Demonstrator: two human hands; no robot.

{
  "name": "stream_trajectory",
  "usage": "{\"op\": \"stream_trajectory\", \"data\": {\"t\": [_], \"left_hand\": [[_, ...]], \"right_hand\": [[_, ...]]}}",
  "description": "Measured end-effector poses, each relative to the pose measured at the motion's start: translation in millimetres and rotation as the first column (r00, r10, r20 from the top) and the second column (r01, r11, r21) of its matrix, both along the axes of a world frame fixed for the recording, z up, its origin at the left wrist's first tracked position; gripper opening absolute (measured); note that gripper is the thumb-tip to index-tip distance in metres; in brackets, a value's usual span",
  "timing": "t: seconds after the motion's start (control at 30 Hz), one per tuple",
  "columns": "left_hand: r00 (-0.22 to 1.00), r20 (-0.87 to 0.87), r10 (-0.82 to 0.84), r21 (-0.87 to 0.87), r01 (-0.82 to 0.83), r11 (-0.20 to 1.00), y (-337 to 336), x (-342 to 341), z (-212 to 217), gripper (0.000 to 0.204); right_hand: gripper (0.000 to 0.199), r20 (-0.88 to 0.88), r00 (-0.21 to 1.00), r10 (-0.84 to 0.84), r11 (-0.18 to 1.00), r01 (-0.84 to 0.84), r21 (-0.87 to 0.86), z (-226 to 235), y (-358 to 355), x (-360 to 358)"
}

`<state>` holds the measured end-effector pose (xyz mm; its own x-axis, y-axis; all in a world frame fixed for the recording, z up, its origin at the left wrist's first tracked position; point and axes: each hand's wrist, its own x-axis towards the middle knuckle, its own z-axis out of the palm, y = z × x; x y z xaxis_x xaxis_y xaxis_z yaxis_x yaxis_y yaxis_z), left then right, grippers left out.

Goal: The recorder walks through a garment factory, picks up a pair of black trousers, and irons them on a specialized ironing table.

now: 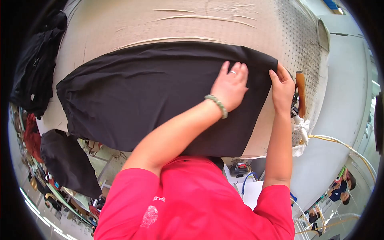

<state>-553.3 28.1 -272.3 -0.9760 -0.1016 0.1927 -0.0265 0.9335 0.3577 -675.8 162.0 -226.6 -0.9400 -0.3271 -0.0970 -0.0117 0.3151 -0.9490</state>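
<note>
A black cloth garment (160,96) lies spread across the padded, beige-covered table (120,30). Its left end looks gathered, while the right edge runs straight; which kind of garment it is, I cannot tell. My left hand (231,86) rests flat on its right part, fingers stretched out and slightly apart, nothing in the grip. At the far right corner my right hand (283,88) pinches the cloth, with the thumb on top and the fingers around the edge. Right beside that hand stands an iron with a brown wooden handle (301,94), partly hidden by it.
More black garments (34,64) hang over the table's left side, and a dark piece (66,160) hangs at the near left. A yellowish hose (332,139) runs right from the iron. Below the table's front edge sits a black-and-red device (239,169). Other people (342,191) are at the lower right.
</note>
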Motion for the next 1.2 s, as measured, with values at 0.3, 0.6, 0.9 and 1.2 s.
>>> {"op": "stream_trajectory", "data": {"t": [0.3,0.6,0.9,1.2], "left_hand": [[0.88,0.036,0.473,-0.249,-0.45,0.857,-163,120,27,0.035],[0.812,0.115,0.572,-0.21,-0.543,0.813,-240,197,28,0.041],[0.123,0.299,0.946,-0.103,-0.982,0.16,-510,381,16,0.102],[0.533,0.253,0.807,0.865,-0.499,0.058,-492,354,121,0.025]], "right_hand": [[0.053,-0.519,0.586,0.622,0.74,-0.223,0.635,-32,-40,75],[0.064,-0.466,0.681,0.565,0.658,-0.031,0.753,-37,-31,81],[0.068,-0.416,0.791,0.448,0.511,0.155,0.846,-43,-64,109],[0.082,-0.317,0.765,0.56,0.6,-0.111,0.792,-43,-253,233]]}}
